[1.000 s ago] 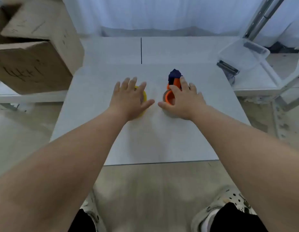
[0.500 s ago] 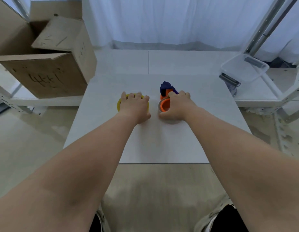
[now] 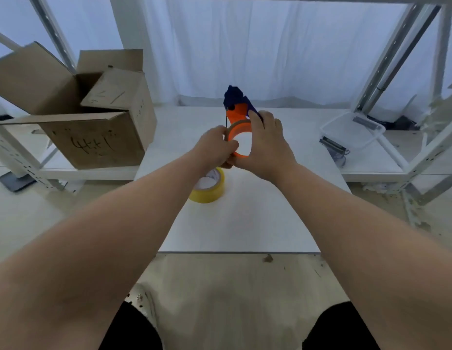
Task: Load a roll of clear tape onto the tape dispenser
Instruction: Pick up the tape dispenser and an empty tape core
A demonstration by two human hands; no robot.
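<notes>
Your right hand (image 3: 266, 145) grips the dispenser (image 3: 237, 114); your left hand (image 3: 213, 146) pinches its orange ring (image 3: 239, 127). The tape roll (image 3: 211, 189) looks light and rigid, so take it by its outer rim.

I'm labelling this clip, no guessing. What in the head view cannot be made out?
Head view:
Orange and blue plastic tape dispenser: right side hidden by the right hand, the ring's left edge by the left hand.
Yellow roll of tape: far side hidden by the left wrist; core print too small.
Clear plastic tub: contents blurred.
</notes>
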